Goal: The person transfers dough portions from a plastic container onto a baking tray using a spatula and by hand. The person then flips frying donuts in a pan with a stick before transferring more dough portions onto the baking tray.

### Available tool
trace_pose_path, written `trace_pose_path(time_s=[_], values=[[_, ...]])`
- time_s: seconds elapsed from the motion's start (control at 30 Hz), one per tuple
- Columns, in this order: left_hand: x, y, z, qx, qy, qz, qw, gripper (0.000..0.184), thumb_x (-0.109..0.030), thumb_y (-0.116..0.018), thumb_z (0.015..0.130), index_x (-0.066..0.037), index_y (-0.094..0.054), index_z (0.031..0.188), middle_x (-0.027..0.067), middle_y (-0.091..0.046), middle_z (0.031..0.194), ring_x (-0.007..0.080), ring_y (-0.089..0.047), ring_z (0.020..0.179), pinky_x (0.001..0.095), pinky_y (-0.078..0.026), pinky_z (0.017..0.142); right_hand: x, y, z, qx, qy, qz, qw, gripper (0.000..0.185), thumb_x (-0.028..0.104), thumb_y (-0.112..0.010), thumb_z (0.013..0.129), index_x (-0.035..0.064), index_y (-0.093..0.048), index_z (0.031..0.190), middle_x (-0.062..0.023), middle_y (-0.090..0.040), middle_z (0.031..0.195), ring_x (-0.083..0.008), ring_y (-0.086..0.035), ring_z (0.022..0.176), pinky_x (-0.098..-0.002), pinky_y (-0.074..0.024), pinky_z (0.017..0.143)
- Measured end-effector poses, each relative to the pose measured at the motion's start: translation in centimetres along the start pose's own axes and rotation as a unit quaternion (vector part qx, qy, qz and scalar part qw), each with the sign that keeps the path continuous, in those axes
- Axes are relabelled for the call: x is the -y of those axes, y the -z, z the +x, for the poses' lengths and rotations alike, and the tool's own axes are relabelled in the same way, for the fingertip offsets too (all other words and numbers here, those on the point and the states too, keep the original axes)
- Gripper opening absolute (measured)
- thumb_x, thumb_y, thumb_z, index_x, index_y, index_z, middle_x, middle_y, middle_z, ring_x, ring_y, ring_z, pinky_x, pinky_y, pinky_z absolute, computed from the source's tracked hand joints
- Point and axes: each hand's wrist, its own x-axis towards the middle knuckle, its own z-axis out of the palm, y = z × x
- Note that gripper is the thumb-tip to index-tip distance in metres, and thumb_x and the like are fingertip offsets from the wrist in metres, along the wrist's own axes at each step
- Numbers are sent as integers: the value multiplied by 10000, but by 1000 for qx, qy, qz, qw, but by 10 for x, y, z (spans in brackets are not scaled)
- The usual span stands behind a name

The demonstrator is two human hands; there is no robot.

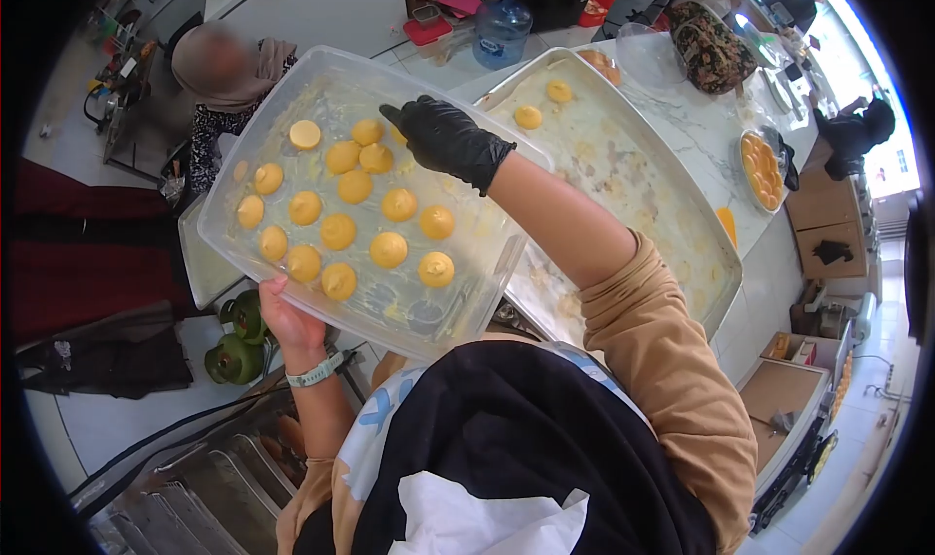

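Note:
My left hand [292,316] grips the near left rim of a clear plastic container [448,326], with the fingers hidden under it. Inside lie several small, round yellow cookies [338,231], spread out, some with a little peak on top. My right hand [443,138], in a black glove, is over the container's far right part with its fingers curled down. A yellow cookie [398,135] shows at its fingertips, mostly covered by the glove. To the right, a large metal baking tray [672,263] holds two more such cookies [528,117] near its far end.
The tray rests on a white marble-look table [643,78], which also holds a floral bag [709,49] and a round dish of golden buns [762,170]. A water jug [502,31] stands beyond. Another person [219,78] is at the far left. Green objects [237,341] lie below my left hand.

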Motion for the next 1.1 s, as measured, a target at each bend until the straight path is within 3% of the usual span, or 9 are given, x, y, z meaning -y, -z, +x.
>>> trace_pose_path(time_s=[0.13,0.3,0.47,0.53,0.63,0.73,0.83,0.93,1.1], values=[[-1,7,-7,-10,4,-5,1000,557,-223,-474,731,-64,-365,1253,101,-456,1189,269,-444,1107,414,-359,945,4,8,-14,69,-6,31,997,347,169,-598,642,12,-575,951,-178,-597,731,-342,-587,759,-411,-477,693],[-4,13,-11,-3,-4,4,1000,570,-251,-449,753,-64,-344,1281,115,-440,1227,284,-434,1128,423,-348,962,25,13,-24,7,2,98,995,440,189,-700,603,27,-562,988,-176,-519,941,-323,-536,910,-384,-449,788],[-22,36,-18,-37,-39,6,999,604,-264,-470,744,-67,-328,1296,113,-412,1261,288,-406,1158,432,-329,975,2,55,-39,-273,-82,335,898,427,220,-732,615,12,-575,953,-161,-545,941,-285,-565,856,-330,-472,766],[-34,45,-24,-67,-45,1,997,623,-260,-484,730,-69,-317,1300,109,-406,1256,284,-396,1163,428,-319,980,-33,49,-68,-225,-223,344,884,435,193,-737,631,3,-578,988,-160,-566,955,-252,-588,852,-311,-479,763],[-47,62,-28,-93,-75,12,993,621,-287,-493,742,-71,-329,1300,109,-401,1276,291,-390,1173,435,-311,986,-42,22,-104,-79,-277,249,925,469,172,-733,638,3,-568,1043,-167,-582,967,-248,-599,821,-328,-484,768],[-50,71,-30,-125,-99,23,987,621,-300,-499,744,-71,-339,1298,109,-406,1276,291,-391,1173,435,-313,985,-30,-26,-118,-90,-221,298,924,464,192,-710,663,14,-563,1066,-171,-583,997,-283,-575,908,-348,-463,816],[-51,73,-28,-145,-124,41,981,622,-301,-503,742,-69,-342,1296,107,-410,1271,287,-395,1167,433,-319,979,-23,-46,-117,-67,-163,189,966,442,172,-689,687,14,-554,1077,-169,-574,1023,-295,-548,976,-365,-431,873],[-48,71,-25,-145,-123,31,981,618,-285,-500,737,-70,-337,1294,103,-408,1264,282,-396,1162,429,-318,978,-22,-53,-121,-91,-182,203,958,422,150,-679,704,12,-549,1081,-163,-566,1053,-294,-531,1018,-383,-409,904],[-33,60,-21,-94,-88,7,992,611,-273,-485,741,-65,-332,1295,108,-410,1262,283,-400,1161,430,-320,977,-13,0,-102,-219,-224,343,885,380,105,-655,734,19,-541,1086,-151,-573,1066,-278,-562,974,-335,-450,833]])
